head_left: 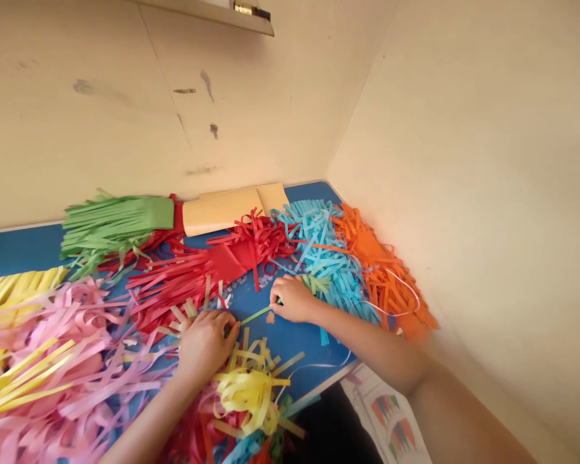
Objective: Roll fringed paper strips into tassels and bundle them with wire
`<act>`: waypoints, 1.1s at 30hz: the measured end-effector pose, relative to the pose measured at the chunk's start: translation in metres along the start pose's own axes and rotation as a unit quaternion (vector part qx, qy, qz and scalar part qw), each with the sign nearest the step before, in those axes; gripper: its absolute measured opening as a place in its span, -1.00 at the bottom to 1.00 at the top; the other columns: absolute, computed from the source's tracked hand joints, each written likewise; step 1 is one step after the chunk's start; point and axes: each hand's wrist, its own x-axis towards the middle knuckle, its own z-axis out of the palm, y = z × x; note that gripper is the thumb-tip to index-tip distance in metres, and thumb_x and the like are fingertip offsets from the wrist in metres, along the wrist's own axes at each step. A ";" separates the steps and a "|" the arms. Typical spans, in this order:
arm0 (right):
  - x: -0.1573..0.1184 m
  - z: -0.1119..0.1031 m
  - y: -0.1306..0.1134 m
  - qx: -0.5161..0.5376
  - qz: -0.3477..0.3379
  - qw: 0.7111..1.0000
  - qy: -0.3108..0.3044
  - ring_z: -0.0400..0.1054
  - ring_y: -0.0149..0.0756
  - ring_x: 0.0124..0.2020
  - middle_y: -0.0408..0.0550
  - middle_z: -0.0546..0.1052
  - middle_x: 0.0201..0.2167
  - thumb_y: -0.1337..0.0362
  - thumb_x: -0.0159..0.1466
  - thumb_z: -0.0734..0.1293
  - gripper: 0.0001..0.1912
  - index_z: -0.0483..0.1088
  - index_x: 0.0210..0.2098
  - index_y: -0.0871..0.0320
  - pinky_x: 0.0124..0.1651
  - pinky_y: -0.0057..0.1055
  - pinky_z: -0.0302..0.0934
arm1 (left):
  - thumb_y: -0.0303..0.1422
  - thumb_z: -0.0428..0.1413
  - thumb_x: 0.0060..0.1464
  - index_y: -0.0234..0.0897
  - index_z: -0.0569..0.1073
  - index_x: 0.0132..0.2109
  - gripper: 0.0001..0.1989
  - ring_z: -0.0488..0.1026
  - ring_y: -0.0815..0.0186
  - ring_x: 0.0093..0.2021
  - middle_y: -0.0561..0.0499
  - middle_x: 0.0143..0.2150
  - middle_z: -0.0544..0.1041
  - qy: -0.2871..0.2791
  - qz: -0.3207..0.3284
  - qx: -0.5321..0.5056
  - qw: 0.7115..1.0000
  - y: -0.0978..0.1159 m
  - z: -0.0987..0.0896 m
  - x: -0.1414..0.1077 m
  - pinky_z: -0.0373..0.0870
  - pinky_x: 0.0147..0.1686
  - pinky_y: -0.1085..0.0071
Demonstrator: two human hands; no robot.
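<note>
A thin green paper strip (pixel 255 316) stretches between my two hands above the blue table (pixel 297 361). My left hand (pixel 207 338) pinches its left end, with pale strips poking out around the fingers. My right hand (pixel 292 298) is closed on the other end, and light green strips (pixel 316 283) fan out beyond its knuckles. Just below the hands lies a tassel of curled yellow strips (pixel 251 390). Red fringed paper (pixel 222 264) lies behind them, and blue fringed paper (pixel 319 238) spreads beside my right hand.
Green fringe (pixel 116 222) and yellow paper sheets (pixel 225 209) lie along the wall. Pink strips (pixel 72 322) cover the left side. Orange fringe (pixel 386 283) sits at the right corner, with a white string (pixel 410 289) over it. A shelf (pixel 212 14) juts out above.
</note>
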 end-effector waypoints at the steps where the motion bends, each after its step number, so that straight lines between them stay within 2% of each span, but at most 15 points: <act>1: 0.000 -0.002 -0.002 -0.008 -0.017 1.000 -0.001 0.29 -0.22 -0.18 -0.09 0.55 -0.26 0.34 0.21 0.42 -0.96 0.52 -0.39 0.12 -0.14 -0.27 -0.02 | -0.29 0.04 0.18 -0.16 0.57 -0.27 -0.80 0.50 0.07 -0.22 -0.05 -0.30 0.61 -0.004 0.015 0.007 1.000 0.002 -0.003 0.001 0.26 -0.21 0.15; 5: -0.007 -0.005 -0.003 -0.092 -0.180 0.979 0.011 0.28 -0.21 -0.11 -0.09 0.58 -0.25 0.36 0.35 0.27 -0.84 0.50 -0.31 0.12 -0.05 -0.15 -0.07 | -0.45 0.08 0.09 -0.13 0.54 -0.04 -0.70 0.48 0.10 -0.13 -0.07 -0.13 0.61 0.003 0.171 0.050 0.984 0.009 -0.004 -0.002 0.27 -0.10 0.12; 8: -0.009 0.001 -0.001 -0.163 -0.242 0.956 0.044 0.27 -0.21 -0.13 -0.04 0.57 -0.29 0.37 0.40 0.19 -0.75 0.47 -0.33 0.18 -0.04 -0.13 -0.08 | -0.44 0.06 0.13 -0.24 0.55 -0.10 -0.77 0.49 0.14 -0.21 -0.12 -0.18 0.61 0.040 0.208 0.074 0.975 0.012 0.006 -0.001 0.30 -0.11 0.13; 11: -0.005 0.007 -0.004 -0.193 -0.227 0.953 0.059 0.28 -0.25 -0.22 -0.04 0.56 -0.36 0.39 0.40 0.18 -0.71 0.46 -0.38 0.20 -0.07 -0.16 -0.06 | -0.45 0.01 0.19 -0.23 0.55 -0.18 -0.79 0.50 0.20 -0.28 -0.07 -0.25 0.61 0.080 0.214 0.077 0.971 0.015 0.012 0.007 0.30 -0.11 0.15; 13: -0.003 0.004 -0.013 -0.167 -0.193 0.965 0.065 0.29 -0.26 -0.25 -0.05 0.57 -0.38 0.34 0.35 0.24 -0.76 0.47 -0.41 0.20 -0.08 -0.16 -0.04 | -0.49 -0.04 0.20 -0.23 0.55 -0.21 -0.75 0.50 0.24 -0.34 -0.02 -0.31 0.61 0.105 0.227 0.081 0.965 0.016 0.006 0.013 0.29 -0.08 0.12; 16: -0.013 -0.016 -0.036 -0.053 -0.133 0.985 0.101 0.34 -0.27 -0.23 -0.10 0.60 -0.35 0.28 0.26 0.35 -0.86 0.50 -0.41 0.15 -0.07 -0.18 -0.02 | -0.52 -0.08 0.24 -0.23 0.53 -0.22 -0.71 0.50 0.29 -0.36 0.03 -0.33 0.61 0.154 0.240 0.070 0.956 0.019 -0.020 0.011 0.25 0.01 0.09; 18: -0.025 -0.036 -0.053 0.066 -0.097 0.985 0.124 0.36 -0.27 -0.19 -0.11 0.62 -0.27 0.22 0.27 0.35 -0.87 0.54 -0.34 0.09 -0.05 -0.19 0.01 | -0.49 -0.07 0.28 -0.22 0.52 -0.18 -0.74 0.51 0.33 -0.30 0.06 -0.28 0.62 0.193 0.242 0.031 0.950 0.023 -0.046 0.003 0.17 0.12 0.07; 19: -0.030 -0.046 -0.061 0.143 -0.081 0.980 0.114 0.37 -0.26 -0.18 -0.10 0.62 -0.24 0.16 0.28 0.34 -0.83 0.56 -0.30 0.07 -0.05 -0.21 0.05 | -0.47 -0.05 0.29 -0.20 0.52 -0.15 -0.76 0.52 0.33 -0.26 0.06 -0.25 0.62 0.207 0.248 0.007 0.946 0.027 -0.059 -0.002 0.11 0.18 0.05; 21: -0.035 -0.061 -0.073 0.342 -0.039 0.938 0.030 0.39 -0.29 -0.25 -0.09 0.61 -0.30 0.02 0.27 0.34 -0.70 0.57 -0.31 0.11 -0.11 -0.28 0.14 | -0.46 -0.04 0.30 -0.18 0.51 -0.07 -0.76 0.53 0.33 -0.18 0.05 -0.20 0.63 0.215 0.265 -0.023 0.940 0.035 -0.084 -0.010 0.01 0.27 0.03; 23: -0.034 -0.067 -0.078 0.532 0.019 0.844 -0.072 0.36 -0.36 -0.40 -0.13 0.56 -0.46 -0.10 0.10 0.45 -0.59 0.56 -0.41 0.16 -0.25 -0.38 0.18 | -0.48 -0.05 0.30 -0.19 0.50 -0.03 -0.74 0.53 0.33 -0.15 0.04 -0.19 0.64 0.220 0.271 -0.034 0.937 0.043 -0.101 -0.014 -0.04 0.31 0.03; 25: -0.032 -0.064 -0.082 0.645 0.076 0.753 -0.108 0.29 -0.45 -0.52 -0.20 0.50 -0.56 -0.09 -0.13 0.57 -0.53 0.54 -0.48 0.20 -0.36 -0.45 0.15 | -0.50 -0.03 0.29 -0.21 0.51 -0.05 -0.75 0.54 0.35 -0.18 0.04 -0.21 0.64 0.237 0.267 -0.038 0.933 0.050 -0.111 -0.015 -0.03 0.33 0.07; 26: -0.031 -0.060 -0.084 0.675 0.094 0.725 -0.097 0.26 -0.48 -0.56 -0.22 0.48 -0.59 -0.05 -0.20 0.61 -0.52 0.52 -0.51 0.21 -0.40 -0.48 0.13 | -0.50 -0.01 0.28 -0.22 0.51 -0.08 -0.78 0.55 0.36 -0.19 0.05 -0.22 0.64 0.247 0.265 -0.040 0.931 0.053 -0.113 -0.015 0.00 0.33 0.12; 28: -0.033 -0.050 -0.089 0.712 0.100 0.692 -0.056 0.24 -0.51 -0.60 -0.22 0.46 -0.62 0.03 -0.22 0.64 -0.56 0.50 -0.55 0.21 -0.46 -0.51 0.10 | -0.47 0.05 0.25 -0.23 0.51 -0.15 -0.85 0.55 0.39 -0.23 0.06 -0.26 0.63 0.264 0.247 -0.057 0.931 0.060 -0.113 -0.016 0.13 0.27 0.25; 31: -0.041 -0.038 -0.098 0.751 0.082 0.655 0.014 0.23 -0.53 -0.66 -0.23 0.44 -0.63 0.08 -0.12 0.62 -0.62 0.47 -0.57 0.20 -0.56 -0.55 0.06 | -0.39 0.08 0.23 -0.20 0.51 -0.22 -0.89 0.54 0.40 -0.30 0.08 -0.33 0.58 0.269 0.161 -0.134 0.940 0.071 -0.108 -0.020 0.38 0.01 0.44; 33: -0.046 -0.035 -0.102 0.766 0.077 0.636 0.046 0.22 -0.54 -0.67 -0.24 0.43 -0.62 0.12 -0.07 0.61 -0.65 0.45 -0.55 0.19 -0.59 -0.57 0.04 | -0.35 0.08 0.22 -0.18 0.52 -0.25 -0.88 0.54 0.40 -0.34 0.09 -0.35 0.57 0.262 0.107 -0.189 0.940 0.079 -0.104 -0.026 0.46 -0.16 0.48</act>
